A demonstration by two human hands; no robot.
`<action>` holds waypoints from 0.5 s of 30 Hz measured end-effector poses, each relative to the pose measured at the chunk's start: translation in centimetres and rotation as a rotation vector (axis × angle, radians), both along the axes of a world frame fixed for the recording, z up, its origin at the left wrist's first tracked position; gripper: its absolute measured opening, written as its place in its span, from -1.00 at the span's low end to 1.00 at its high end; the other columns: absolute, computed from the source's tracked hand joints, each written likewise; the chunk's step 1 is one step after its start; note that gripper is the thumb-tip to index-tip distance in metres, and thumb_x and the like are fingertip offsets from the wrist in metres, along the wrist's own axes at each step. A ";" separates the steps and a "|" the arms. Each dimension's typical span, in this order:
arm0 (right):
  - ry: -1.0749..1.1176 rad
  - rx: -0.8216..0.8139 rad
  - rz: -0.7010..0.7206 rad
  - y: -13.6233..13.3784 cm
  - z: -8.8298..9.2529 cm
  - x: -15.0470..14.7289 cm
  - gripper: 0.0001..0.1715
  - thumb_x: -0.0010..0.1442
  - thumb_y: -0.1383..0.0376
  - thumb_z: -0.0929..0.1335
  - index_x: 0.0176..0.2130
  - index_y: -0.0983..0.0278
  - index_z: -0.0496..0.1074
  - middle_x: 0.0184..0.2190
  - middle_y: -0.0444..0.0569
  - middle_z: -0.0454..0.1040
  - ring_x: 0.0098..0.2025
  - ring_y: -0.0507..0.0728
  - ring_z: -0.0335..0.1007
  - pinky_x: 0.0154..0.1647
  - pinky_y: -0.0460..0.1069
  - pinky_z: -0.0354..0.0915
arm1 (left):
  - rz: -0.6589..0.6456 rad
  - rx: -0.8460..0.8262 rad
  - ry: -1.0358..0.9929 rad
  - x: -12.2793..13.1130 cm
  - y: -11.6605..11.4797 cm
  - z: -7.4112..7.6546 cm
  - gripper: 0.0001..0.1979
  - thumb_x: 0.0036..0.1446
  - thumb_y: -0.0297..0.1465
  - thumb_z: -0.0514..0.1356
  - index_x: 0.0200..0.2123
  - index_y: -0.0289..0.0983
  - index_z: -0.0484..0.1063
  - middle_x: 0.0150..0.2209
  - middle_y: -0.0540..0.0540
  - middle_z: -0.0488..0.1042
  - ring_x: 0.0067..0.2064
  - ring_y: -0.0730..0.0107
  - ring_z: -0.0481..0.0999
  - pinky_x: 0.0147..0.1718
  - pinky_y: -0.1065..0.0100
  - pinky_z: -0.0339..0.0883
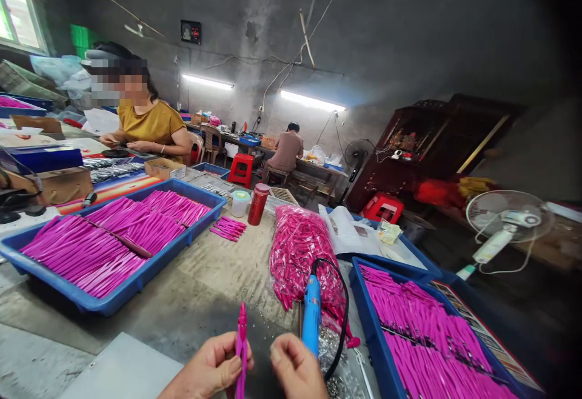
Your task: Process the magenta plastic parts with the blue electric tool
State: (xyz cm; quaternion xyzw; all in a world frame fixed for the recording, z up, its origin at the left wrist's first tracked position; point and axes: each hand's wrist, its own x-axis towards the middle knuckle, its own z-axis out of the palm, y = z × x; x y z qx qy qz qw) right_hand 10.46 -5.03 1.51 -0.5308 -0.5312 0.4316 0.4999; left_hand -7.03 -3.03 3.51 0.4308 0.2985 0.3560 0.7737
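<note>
Pinched upright in the left hand [218,364], a magenta tool [242,344] stands low-centre in the head view — the right hand [295,365] curls nearby, any contents hidden. Handwork on one piece seems underway; the next move probably calls for steadiness. Bare tabletop [168,311] opens ahead-left; a blue power driver [311,314] crowds the right.

Beyond the right hand [297,367] I see tube lights [313,100] on a grey wall [400,35]. A bright window [20,14] sits far left of that hand.
</note>
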 end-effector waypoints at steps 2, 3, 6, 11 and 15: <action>-0.369 0.111 -0.205 1.5 1.9 3.1 -0.52 0.13 -0.07 0.21 -0.39 0.28 0.35 -0.56 -0.07 0.30 -0.50 0.11 0.22 -0.46 -0.05 0.11 | 0.040 -0.022 0.060 -0.9 0.5 0.4 -0.51 -0.25 -0.04 0.33 -0.39 -0.31 0.36 -0.40 -0.04 0.44 -0.45 0.52 0.35 -0.44 0.49 0.15; -0.535 0.131 -0.263 2.2 2.7 4.5 -0.54 0.13 -0.02 0.19 -0.29 0.29 0.37 -0.49 -0.02 0.35 -0.43 0.16 0.28 -0.39 -0.02 0.16 | 0.060 -0.038 0.087 -1.3 0.7 0.5 -0.51 -0.25 -0.03 0.32 -0.38 -0.30 0.35 -0.40 -0.04 0.45 -0.43 0.49 0.38 -0.42 0.47 0.17; -0.902 -0.019 -0.299 4.4 3.9 7.4 -0.46 0.14 0.12 0.17 -0.03 0.43 0.29 -0.26 0.19 0.41 -0.21 0.29 0.35 -0.22 0.05 0.20 | 0.105 -0.020 0.184 -2.7 1.8 0.4 -0.49 -0.25 -0.02 0.31 -0.34 -0.27 0.34 -0.46 0.01 0.42 -0.43 0.46 0.38 -0.40 0.44 0.19; -1.179 -0.284 -0.107 6.2 3.7 8.2 -0.40 0.26 0.17 0.11 0.19 0.45 0.04 -0.28 0.22 0.44 -0.20 0.35 0.38 -0.22 0.12 0.21 | 0.259 0.191 0.507 -4.5 3.9 -0.9 -0.54 -0.18 0.02 0.18 -0.44 -0.28 0.31 -0.57 0.08 0.29 -0.55 0.51 0.24 -0.57 0.48 0.04; -1.242 -0.330 -0.077 6.5 3.5 7.8 -0.28 0.26 0.11 0.14 0.25 0.43 -0.12 -0.30 0.22 0.45 -0.21 0.38 0.39 -0.24 0.12 0.21 | 0.331 0.361 0.903 -6.1 5.3 -1.1 -0.73 -0.03 -0.16 0.04 -0.52 -0.25 0.30 -0.62 0.09 0.22 -0.54 0.46 0.27 -0.53 0.46 0.07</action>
